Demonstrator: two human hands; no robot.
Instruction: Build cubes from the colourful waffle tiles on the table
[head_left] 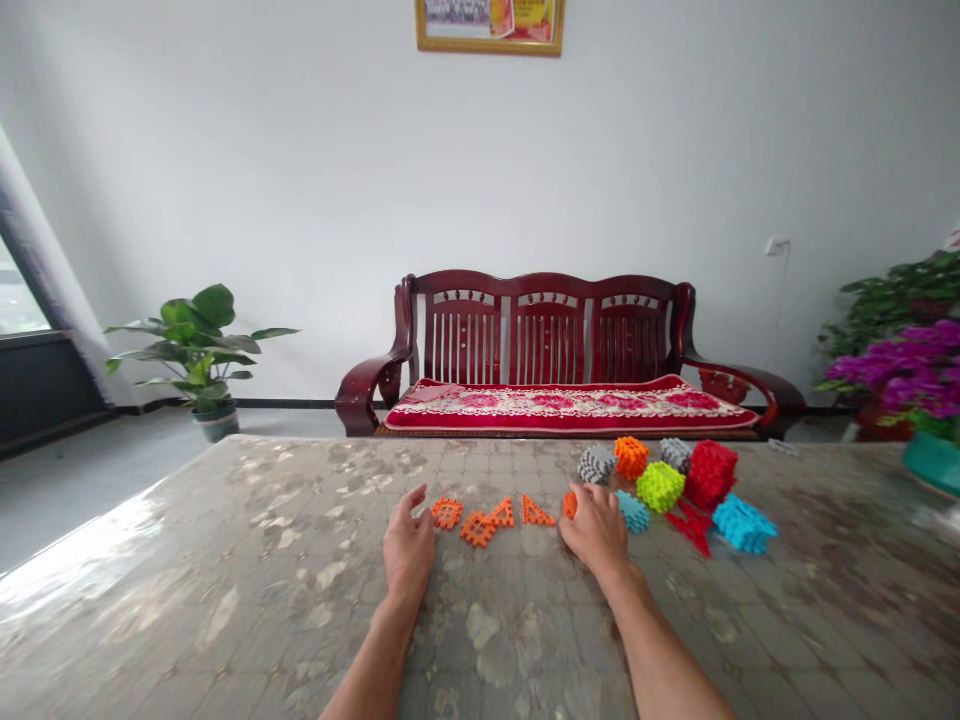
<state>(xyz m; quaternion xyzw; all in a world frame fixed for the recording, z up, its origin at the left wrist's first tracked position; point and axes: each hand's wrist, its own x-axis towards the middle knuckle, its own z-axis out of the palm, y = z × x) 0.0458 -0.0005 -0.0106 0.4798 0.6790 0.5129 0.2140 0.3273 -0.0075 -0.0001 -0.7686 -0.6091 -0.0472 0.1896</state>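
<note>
My left hand [409,548] rests on the table with thumb and fingers apart, holding nothing. Just right of it lies a flat orange square interlocking piece [448,513]. A second orange square piece [478,529] touches or overlaps an orange triangle piece [502,513], and another orange triangle piece [537,512] lies further right. My right hand [596,528] has its fingers closed over an orange interlocking piece [570,504], which is mostly hidden beneath them. Beside that hand is a light-blue round toothed piece [633,511].
Stacks of toothed pieces stand at the right: grey [597,464], orange [631,457], lime green [661,487], red [711,474] and blue [744,524]. Loose red pieces [690,528] lie among them. Past the patterned table [300,620] is a wooden bench [547,330].
</note>
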